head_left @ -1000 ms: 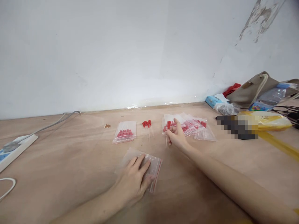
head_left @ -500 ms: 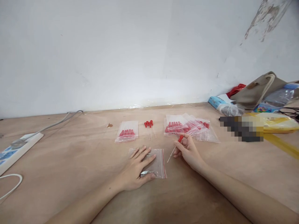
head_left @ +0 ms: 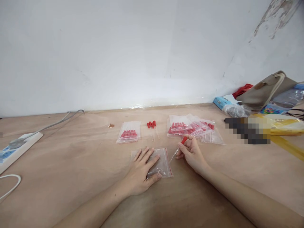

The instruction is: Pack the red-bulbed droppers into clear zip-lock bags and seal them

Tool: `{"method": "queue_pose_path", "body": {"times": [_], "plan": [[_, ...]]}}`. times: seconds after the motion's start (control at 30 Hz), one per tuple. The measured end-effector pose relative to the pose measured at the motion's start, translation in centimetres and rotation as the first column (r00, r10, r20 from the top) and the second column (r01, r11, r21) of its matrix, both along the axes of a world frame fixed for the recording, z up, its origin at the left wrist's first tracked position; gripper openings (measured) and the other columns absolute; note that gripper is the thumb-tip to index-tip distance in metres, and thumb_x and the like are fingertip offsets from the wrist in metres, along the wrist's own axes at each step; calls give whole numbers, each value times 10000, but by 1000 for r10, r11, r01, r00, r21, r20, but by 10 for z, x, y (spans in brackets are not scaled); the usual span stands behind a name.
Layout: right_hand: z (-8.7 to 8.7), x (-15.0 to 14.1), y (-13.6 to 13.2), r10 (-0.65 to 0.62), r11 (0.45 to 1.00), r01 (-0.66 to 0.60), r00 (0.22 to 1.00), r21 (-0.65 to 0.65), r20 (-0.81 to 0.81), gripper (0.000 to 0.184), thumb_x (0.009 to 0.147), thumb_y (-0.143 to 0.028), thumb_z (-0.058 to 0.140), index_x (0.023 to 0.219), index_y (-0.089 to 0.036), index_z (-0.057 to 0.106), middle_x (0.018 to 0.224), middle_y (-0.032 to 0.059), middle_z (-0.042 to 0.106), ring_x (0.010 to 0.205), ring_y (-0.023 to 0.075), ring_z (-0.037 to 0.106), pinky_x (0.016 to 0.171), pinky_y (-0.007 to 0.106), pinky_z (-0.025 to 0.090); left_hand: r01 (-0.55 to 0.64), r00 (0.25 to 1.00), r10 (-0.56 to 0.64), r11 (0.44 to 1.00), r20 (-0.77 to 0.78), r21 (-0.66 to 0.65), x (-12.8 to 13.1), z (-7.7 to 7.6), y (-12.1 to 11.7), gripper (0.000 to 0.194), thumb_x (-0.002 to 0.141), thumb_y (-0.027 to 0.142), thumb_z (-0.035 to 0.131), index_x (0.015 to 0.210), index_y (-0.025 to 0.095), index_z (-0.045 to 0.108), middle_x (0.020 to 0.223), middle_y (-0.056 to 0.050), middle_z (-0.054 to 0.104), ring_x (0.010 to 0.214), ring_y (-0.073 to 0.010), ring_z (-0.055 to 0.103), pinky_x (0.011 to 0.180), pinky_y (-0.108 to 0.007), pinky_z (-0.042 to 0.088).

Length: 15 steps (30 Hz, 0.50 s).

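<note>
My left hand [head_left: 142, 172] lies flat with fingers spread, pressing a clear zip bag [head_left: 163, 163] onto the table. The bag's red-lined edge faces right. Between thumb and fingers, my right hand [head_left: 191, 153] pinches a glass dropper [head_left: 184, 140] by its red rubber bulb. The dropper slants down to the left, its thin tip at the red-lined edge; whether it is inside the bag I cannot tell. Beyond my left hand lie several loose droppers [head_left: 152, 125], bulbs away from me. A filled bag of droppers [head_left: 129, 133] is left of them, and a pile of filled bags [head_left: 185, 126] to the right.
A white power strip [head_left: 22, 152] with a plugged-in grey cable sits at the left. Along the right stand a blue tissue pack [head_left: 223, 103], a grey-beige bag [head_left: 263, 91], a plastic bottle [head_left: 288, 98] and a yellow package [head_left: 282, 125]. A wall [head_left: 133, 57] rises behind the table.
My left hand and the zip bag have shifted slightly right, bringing the red-lined edge to the dropper's tip. My right hand keeps its pinch on the dropper. The view has turned slightly.
</note>
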State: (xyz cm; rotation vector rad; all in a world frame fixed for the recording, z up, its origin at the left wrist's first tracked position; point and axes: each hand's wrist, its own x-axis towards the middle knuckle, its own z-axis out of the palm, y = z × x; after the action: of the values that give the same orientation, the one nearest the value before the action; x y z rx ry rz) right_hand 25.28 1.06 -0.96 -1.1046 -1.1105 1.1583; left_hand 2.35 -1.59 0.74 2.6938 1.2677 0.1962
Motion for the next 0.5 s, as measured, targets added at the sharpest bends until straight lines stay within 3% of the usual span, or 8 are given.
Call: {"method": "queue_pose_path", "body": {"times": [0.33,0.5], "plan": [[-3,1,2,-104,994,106,994,41,-36,498,687,-406,631,1017,-254,290,674,-80,502,528,94,565,528,272,538,-16,1000,16,1000,26,-7,3,2,0,575,858,563,336,1344,256,316,1439,-65,210,1322,-278,132,1062,-489,155],[0,-3,-1,-20,997,4,981,-83,-192,414,699,-424,616,928,-248,320,695,-69,548,608,110,615,620,294,536,-21,1000,21,1000,19,-10,3,2,-1,581,862,563,324,1353,254,290,1446,-59,191,1327,-261,118,1066,-474,155]]}}
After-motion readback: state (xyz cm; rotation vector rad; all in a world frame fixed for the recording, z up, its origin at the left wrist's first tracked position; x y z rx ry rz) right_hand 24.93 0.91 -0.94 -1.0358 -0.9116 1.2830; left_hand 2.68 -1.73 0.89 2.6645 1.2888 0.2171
